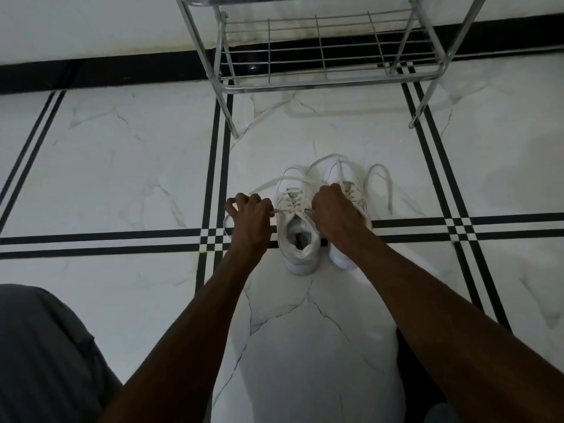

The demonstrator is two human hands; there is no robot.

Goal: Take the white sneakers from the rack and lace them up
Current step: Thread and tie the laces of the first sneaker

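Both closed tight on laces: left grip (248, 219) pulling the lace (282, 211) of the left sneaker (297, 236), right grip (335, 215) over the right sneaker (341, 174).

White sneakers (300, 230) side by side, half-laced

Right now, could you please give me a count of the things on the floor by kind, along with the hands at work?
Sneakers: 2, left sneaker and right sneaker
Rack: 1, the metal rack
Hands: 2, left hand and right hand, both on the laces
Total: 5
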